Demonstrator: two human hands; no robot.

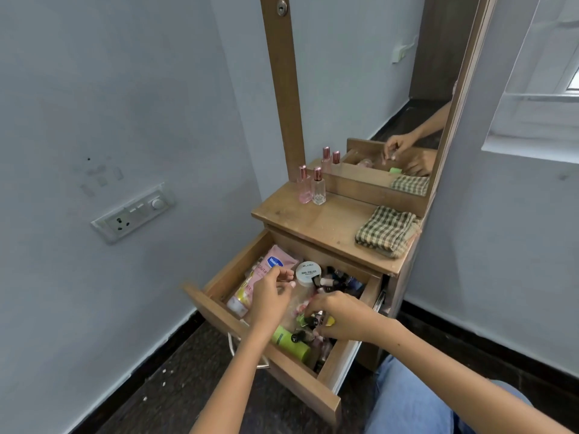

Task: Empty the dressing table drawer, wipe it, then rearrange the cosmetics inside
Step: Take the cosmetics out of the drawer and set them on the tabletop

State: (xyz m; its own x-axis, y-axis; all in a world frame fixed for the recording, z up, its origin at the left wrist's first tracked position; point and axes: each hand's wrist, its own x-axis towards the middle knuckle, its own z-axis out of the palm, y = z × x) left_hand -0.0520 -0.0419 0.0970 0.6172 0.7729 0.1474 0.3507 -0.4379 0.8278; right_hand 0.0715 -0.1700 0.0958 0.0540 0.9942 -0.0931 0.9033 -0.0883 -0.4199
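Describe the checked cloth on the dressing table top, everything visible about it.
The checked cloth is a woven-looking fabric in a green-and-cream check, folded into a thick, roughly square pad with layered edges showing at its near side. It lies flat on the right end of the wooden table top, close to the mirror, which reflects it. Neither hand touches it; the two perfume bottles stand apart at the top's left.
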